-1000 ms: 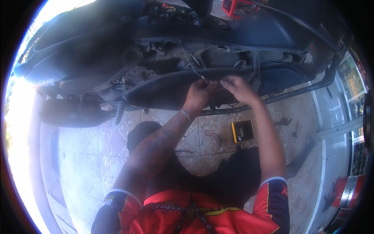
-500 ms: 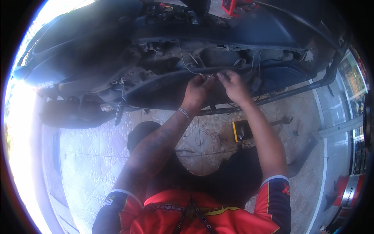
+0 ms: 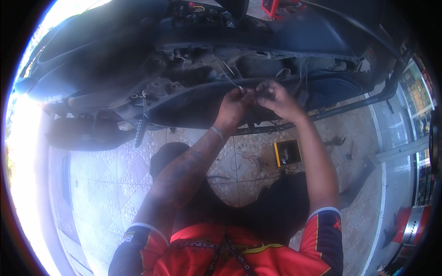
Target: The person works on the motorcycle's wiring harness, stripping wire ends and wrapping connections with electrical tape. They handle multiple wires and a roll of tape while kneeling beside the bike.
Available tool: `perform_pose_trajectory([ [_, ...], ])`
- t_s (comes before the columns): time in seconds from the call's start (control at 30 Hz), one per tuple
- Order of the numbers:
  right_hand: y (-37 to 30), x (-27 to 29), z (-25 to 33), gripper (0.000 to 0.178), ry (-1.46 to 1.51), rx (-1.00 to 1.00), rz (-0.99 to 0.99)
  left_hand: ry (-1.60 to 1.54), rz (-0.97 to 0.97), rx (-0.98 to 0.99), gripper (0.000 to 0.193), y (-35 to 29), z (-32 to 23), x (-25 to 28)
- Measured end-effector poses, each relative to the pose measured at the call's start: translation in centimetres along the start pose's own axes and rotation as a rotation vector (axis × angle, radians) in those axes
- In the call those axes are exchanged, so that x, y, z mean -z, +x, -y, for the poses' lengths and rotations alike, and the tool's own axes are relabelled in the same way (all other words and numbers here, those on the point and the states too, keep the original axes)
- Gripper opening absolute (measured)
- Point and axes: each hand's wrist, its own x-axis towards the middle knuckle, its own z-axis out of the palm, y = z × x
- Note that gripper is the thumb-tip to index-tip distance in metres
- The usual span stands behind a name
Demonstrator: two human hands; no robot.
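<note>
White wire end [image 3: 241, 88] at close-set hands [image 3: 233, 108] (left fingertips [image 3: 236, 93])

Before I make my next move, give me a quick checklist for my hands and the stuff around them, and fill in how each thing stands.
1. Thin wire secured: ok, its pale end sits at the left hand, seemingly pinched.
2. Right hand close by: ok, raised right beside the left.
3. Anything held in the right hand: cannot tell, too small and blurred.
4. Access into the dark vehicle: ok, its side lies open above the hands.
5. Yellow-edged box off the vehicle: ok, it sits on the tiled floor.
6. Floor free of loose bits: not ok, thin strands lie left of the box.
</note>
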Motion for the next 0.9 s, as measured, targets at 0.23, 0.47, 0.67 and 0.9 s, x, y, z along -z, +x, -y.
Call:
perform_pose_trajectory([
  [0.23, -0.1, 0.6, 1.0, 0.035, -0.227, -0.012, 0.007, 0.065, 0.035, 0.022, 0.017, -0.3, -0.1, -0.1],
  [0.47, -1.0, 0.1, 2.5, 0.046, -0.573, 0.176, -0.13, 0.012, -0.002, -0.005, 0.019, -0.6, -0.4, -0.5],
  [0.67, -0.8, -0.3, 2.1, 0.033, -0.875, 0.384, -0.193, -0.01, -0.003, -0.02, 0.019, -0.2, 0.0, -0.1],
  [0.9, -1.1, -0.5, 2.7, 0.022, -1.051, 0.412, -0.229, 0.002, -0.026, -0.03, 0.019, 0.2, 0.4, 0.0],
])
